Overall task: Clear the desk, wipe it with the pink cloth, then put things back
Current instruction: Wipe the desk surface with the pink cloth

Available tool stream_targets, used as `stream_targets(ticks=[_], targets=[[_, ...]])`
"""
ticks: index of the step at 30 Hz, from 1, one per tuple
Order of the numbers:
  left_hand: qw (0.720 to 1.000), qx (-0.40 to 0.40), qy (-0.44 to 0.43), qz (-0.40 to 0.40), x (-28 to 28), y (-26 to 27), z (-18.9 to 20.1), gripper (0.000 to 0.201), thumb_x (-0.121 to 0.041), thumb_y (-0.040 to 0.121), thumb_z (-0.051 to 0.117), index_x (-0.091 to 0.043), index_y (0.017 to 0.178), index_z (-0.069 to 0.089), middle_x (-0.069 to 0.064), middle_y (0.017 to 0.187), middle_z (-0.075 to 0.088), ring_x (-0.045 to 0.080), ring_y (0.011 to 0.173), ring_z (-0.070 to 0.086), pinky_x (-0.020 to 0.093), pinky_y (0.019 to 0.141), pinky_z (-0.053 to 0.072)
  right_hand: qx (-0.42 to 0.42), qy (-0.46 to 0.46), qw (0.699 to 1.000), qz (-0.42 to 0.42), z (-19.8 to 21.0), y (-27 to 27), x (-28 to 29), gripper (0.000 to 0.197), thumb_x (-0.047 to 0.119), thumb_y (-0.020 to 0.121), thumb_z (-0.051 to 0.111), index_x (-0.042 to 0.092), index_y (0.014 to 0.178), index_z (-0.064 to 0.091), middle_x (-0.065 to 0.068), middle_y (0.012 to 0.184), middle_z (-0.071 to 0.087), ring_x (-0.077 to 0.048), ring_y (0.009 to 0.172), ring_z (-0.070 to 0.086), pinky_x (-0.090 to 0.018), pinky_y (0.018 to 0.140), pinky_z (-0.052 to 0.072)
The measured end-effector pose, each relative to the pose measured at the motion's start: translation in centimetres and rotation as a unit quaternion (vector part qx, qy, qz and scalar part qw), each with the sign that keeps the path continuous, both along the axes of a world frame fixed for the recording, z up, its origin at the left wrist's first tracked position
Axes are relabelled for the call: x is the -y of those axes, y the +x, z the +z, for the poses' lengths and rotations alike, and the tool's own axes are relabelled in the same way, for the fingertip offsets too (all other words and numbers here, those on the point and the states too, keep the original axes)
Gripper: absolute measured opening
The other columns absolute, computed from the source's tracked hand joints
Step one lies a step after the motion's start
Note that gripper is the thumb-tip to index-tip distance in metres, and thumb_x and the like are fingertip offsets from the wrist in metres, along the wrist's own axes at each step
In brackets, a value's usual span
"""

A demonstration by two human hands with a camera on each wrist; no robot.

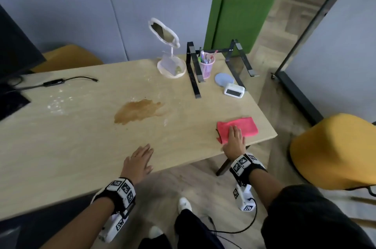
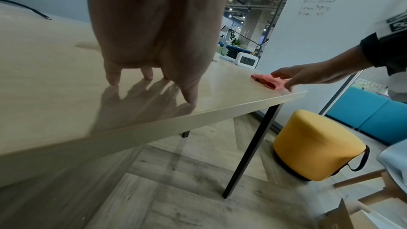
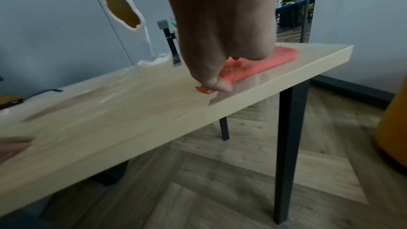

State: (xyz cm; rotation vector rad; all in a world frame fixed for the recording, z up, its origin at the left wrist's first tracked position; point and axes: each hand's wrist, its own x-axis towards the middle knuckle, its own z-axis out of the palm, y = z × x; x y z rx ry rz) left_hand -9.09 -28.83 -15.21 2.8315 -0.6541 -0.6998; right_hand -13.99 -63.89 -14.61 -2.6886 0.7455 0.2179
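Note:
The pink cloth (image 1: 247,124) lies folded near the right front corner of the wooden desk (image 1: 81,147). My right hand (image 1: 235,137) lies flat on the cloth's near half with straight fingers. In the right wrist view its thumb (image 3: 216,84) touches the cloth (image 3: 275,58) at a loose corner. My left hand (image 1: 142,157) rests open on the bare desk by the front edge, its fingertips (image 2: 190,97) touching the wood. A brown spill (image 1: 138,110) stains the middle of the desk, and white crumbs (image 1: 59,102) lie to its left.
At the back right stand a white mirror (image 1: 164,33) on a dish base, a black laptop stand (image 1: 195,78), a pink pen cup (image 1: 206,67), a round coaster (image 1: 224,79) and a white clock (image 1: 234,91). A cable (image 1: 71,81) and monitor sit left. Yellow stool (image 1: 335,151) right.

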Motion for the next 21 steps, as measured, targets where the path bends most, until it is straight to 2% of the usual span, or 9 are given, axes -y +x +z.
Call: stream_targets(ticks=[4,6,8,10,12,15,17,19,21], targets=[[0.999,0.013,-0.023,0.019,0.1,0.1,0.3,0.064,-0.056,0.09,0.041,-0.03,0.147,0.027,-0.013,0.159,0.014,0.016,0.146,0.017,0.042,0.112,0.031,-0.03,-0.091,0.992,0.077,-0.5,0.4,3.9,0.068,0.003,0.092,0.042,0.013,0.15,0.008,-0.006,0.159,0.006,-0.027,0.146,0.003,-0.049,0.117,0.005],[0.999,0.021,-0.03,0.034,0.1,-0.1,0.3,0.076,-0.07,0.08,0.025,-0.032,0.145,0.032,-0.014,0.157,0.019,0.015,0.144,0.022,0.042,0.111,0.033,-0.027,-0.11,0.985,0.127,-0.3,0.8,5.5,0.065,0.011,0.093,0.046,0.015,0.149,0.014,-0.006,0.158,0.011,-0.027,0.146,0.008,-0.051,0.116,0.007],[0.998,0.033,-0.03,0.04,0.2,-0.5,0.0,0.085,-0.071,0.072,0.012,-0.033,0.143,0.034,-0.015,0.156,0.022,0.015,0.143,0.026,0.042,0.109,0.034,0.002,-0.119,0.978,0.171,-0.2,0.9,6.8,0.063,0.018,0.09,0.056,0.015,0.146,0.027,-0.008,0.154,0.025,-0.028,0.143,0.022,-0.056,0.115,0.015],[0.997,0.051,-0.035,0.047,0.3,-0.9,-0.2,0.082,-0.069,0.073,0.014,-0.032,0.141,0.039,-0.014,0.154,0.027,0.016,0.141,0.03,0.043,0.106,0.035,0.026,-0.122,0.969,0.215,-0.5,0.6,8.1,0.07,0.017,0.078,0.071,0.013,0.14,0.04,-0.01,0.146,0.04,-0.032,0.133,0.041,-0.061,0.106,0.029],[0.994,0.073,-0.045,0.061,0.5,-1.2,-0.2,0.074,-0.066,0.077,0.021,-0.031,0.137,0.046,-0.012,0.151,0.035,0.017,0.138,0.038,0.044,0.102,0.037,0.035,-0.126,0.96,0.249,-1.1,0.3,9.2,0.07,0.017,0.072,0.076,0.012,0.136,0.047,-0.01,0.139,0.05,-0.033,0.124,0.052,-0.061,0.096,0.038],[0.993,0.08,-0.046,0.079,0.8,-1.4,-0.2,0.062,-0.062,0.081,0.029,-0.032,0.13,0.053,-0.013,0.145,0.044,0.018,0.132,0.045,0.043,0.098,0.039,0.092,-0.134,0.95,0.265,-1.2,0.9,9.6,0.042,0.027,0.086,0.051,0.011,0.125,0.058,-0.012,0.126,0.061,-0.031,0.109,0.063,-0.053,0.084,0.051],[0.991,0.092,-0.041,0.084,1.1,-1.5,-0.2,0.054,-0.058,0.083,0.032,-0.033,0.124,0.057,-0.013,0.139,0.051,0.014,0.126,0.049,0.04,0.093,0.042,0.116,-0.132,0.951,0.255,-0.5,1.9,8.8,0.042,0.031,0.086,0.038,0.009,0.108,0.067,-0.01,0.106,0.068,-0.029,0.089,0.067,-0.042,0.071,0.054],[0.989,0.113,-0.041,0.089,1.4,-1.4,-0.1,0.044,-0.054,0.083,0.036,-0.034,0.114,0.061,-0.013,0.128,0.059,0.009,0.115,0.05,0.037,0.086,0.045,0.139,-0.114,0.956,0.234,0.4,3.3,7.2,0.036,0.031,0.086,0.038,0.008,0.088,0.066,-0.008,0.083,0.064,-0.029,0.067,0.064,-0.034,0.054,0.05],[0.987,0.129,-0.04,0.09,1.7,-1.1,0.3,0.037,-0.05,0.083,0.038,-0.034,0.106,0.063,-0.013,0.119,0.062,0.01,0.106,0.056,0.037,0.083,0.046,0.149,-0.06,0.968,0.191,1.5,5.0,5.6,0.029,0.026,0.09,0.044,0.005,0.079,0.061,-0.009,0.076,0.058,-0.031,0.058,0.06,-0.032,0.047,0.042]])
